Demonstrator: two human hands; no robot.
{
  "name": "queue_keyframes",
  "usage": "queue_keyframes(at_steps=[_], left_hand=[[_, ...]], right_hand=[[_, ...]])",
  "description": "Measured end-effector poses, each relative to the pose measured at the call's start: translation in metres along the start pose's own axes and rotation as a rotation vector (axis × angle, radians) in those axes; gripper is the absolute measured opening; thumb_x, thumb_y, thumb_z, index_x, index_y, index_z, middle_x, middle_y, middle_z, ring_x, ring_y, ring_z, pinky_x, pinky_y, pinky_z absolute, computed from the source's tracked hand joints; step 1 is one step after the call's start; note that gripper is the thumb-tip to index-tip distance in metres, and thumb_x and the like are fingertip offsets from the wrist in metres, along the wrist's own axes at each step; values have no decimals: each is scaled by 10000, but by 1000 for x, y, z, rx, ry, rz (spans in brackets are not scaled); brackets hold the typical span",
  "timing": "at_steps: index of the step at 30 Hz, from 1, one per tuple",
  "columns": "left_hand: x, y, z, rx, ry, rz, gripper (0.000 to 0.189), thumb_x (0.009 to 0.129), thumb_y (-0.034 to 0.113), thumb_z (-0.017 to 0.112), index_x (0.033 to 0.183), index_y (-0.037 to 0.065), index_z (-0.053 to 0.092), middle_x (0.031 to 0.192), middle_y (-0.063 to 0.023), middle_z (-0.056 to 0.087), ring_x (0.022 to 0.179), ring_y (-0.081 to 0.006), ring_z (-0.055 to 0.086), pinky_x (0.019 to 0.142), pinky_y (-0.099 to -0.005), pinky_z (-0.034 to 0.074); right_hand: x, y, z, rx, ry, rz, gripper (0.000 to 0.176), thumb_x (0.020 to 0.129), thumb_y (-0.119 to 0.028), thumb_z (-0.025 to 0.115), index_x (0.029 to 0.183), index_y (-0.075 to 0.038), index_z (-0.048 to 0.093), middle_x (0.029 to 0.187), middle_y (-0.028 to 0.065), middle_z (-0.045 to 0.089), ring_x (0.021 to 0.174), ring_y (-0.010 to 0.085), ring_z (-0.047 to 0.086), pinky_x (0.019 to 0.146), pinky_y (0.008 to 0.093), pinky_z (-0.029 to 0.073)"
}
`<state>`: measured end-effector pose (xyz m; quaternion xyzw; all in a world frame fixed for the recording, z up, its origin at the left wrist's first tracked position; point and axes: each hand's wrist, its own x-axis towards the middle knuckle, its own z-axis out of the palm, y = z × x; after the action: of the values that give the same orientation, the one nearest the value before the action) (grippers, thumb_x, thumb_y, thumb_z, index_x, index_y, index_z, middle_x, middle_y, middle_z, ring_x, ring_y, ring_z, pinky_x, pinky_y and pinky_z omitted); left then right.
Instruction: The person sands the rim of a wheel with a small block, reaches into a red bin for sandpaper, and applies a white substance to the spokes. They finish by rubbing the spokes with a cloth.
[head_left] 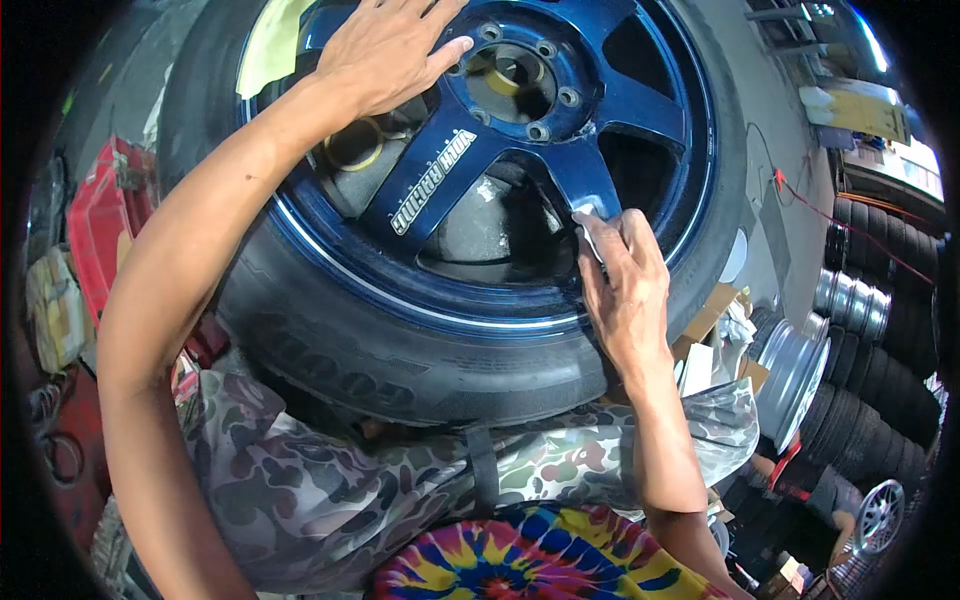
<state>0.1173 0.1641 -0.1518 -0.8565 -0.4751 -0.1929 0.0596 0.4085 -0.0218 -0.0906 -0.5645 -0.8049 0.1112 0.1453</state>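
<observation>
A blue spoked wheel [440, 190] with white lettering on one spoke lies in a black tyre [370, 370] in front of me. My left hand [385, 50] rests on the upper left of the wheel, fingers spread, near the hub; its fingertips pass the top edge of the view. Beside its wrist, a pale yellow cloth or paper [270, 45] hangs over the rim. My right hand [625, 280] has its fingers closed around a small white piece [592, 240], pressed to the lower right spoke. What the piece is made of cannot be made out.
Stacked tyres [870, 360] and silver rims [795, 375] stand at the right. A person [825, 500] is at the lower right, near a small silver wheel [880, 515]. Red equipment [100, 225] is at the left. A red cord runs across the upper right.
</observation>
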Motion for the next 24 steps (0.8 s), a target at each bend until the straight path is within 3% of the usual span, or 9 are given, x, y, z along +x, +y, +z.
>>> queue_keyframes(at_steps=[11,24], left_hand=[[0,4,0,-1,1,19,541,1065,407,578,1418,-2,599,1156,-199,660,1084,-351,621,1004,-487,464],[-1,1,-1,11,-5,7,546,1068,404,572,1424,-10,596,1166,-196,663,1090,-352,623,996,-478,459]], right_hand=[[3,8,0,5,-6,52,441,789,74,791,1215,6,697,1010,169,531,975,366,618,881,487,526],[-5,2,-3,0,21,85,376,828,82,762,1196,32,702,991,178,551,870,368,643,795,474,541]])
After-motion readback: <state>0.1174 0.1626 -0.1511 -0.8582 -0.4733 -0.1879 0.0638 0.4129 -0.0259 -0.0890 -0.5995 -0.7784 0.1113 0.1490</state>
